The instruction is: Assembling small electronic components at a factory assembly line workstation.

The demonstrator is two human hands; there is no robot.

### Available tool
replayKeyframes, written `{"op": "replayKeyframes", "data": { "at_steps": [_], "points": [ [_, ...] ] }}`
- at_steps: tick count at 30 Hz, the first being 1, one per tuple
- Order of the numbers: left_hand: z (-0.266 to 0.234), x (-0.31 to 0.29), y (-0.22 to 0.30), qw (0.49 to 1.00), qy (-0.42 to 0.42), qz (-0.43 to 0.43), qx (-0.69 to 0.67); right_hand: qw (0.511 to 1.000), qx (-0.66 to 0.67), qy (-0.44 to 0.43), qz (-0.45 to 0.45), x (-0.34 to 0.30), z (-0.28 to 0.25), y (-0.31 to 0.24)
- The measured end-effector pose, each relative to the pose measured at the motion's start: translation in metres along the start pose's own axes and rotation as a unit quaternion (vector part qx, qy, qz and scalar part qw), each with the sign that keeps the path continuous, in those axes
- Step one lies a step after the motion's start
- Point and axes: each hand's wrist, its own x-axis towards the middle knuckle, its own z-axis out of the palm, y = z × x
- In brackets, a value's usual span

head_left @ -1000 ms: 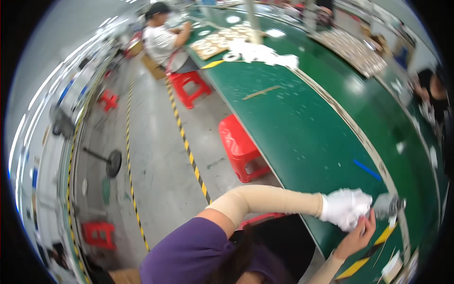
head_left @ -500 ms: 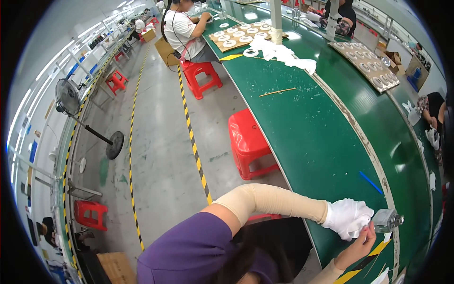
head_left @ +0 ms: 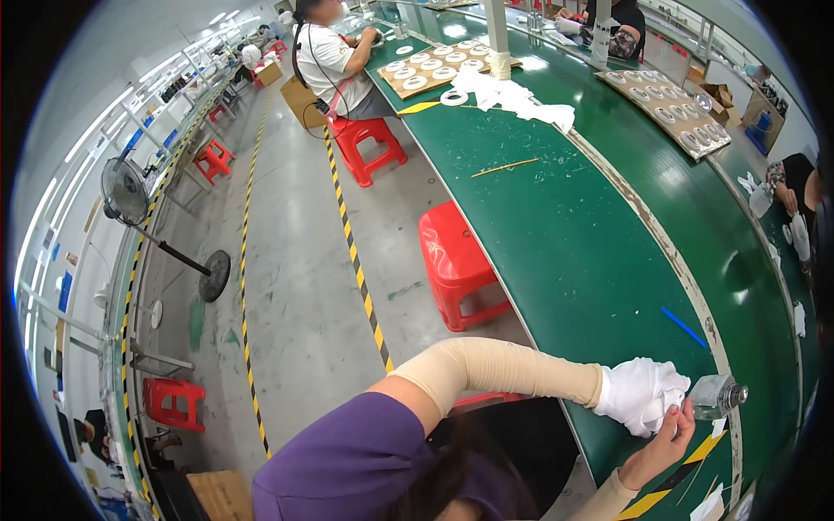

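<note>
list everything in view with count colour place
near table: 1, green, right
bottle: 1, clear, lower right
strip: 1, blue, on table
stick: 1, tan, mid-table
cloth: 1 pile, white, on table
boards: 2+, brown, top centre, right
rings: many, white, on boards
stools: several, red, left of table
fan: 1, dark, left
striped tape: several, black-yellow, left, lower right
boxes: several, brown, left, right
people: several, mixed clothes, background
left hand: 1, white-covered, left of bottle
right hand: 1, bare, beside bottle
</note>
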Motion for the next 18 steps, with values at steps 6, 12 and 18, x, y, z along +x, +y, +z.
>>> {"op": "replayKeyframes", "data": {
  "at_steps": [6,12,18],
  "points": [
    [0.001,0.002,0.001,0.999,-0.034,0.001,0.042,0.998,0.018,-0.021,-0.062,-0.009,-0.006,0.007],
    [-0.003,0.002,0.0,0.999,0.002,0.044,0.012,1.0,-0.012,0.001,0.026,0.015,-0.01,0.018],
    [-0.002,-0.001,0.001,0.998,-0.048,-0.042,-0.018,0.999,-0.008,-0.005,-0.038,-0.002,-0.007,0.012]
  ]
}}
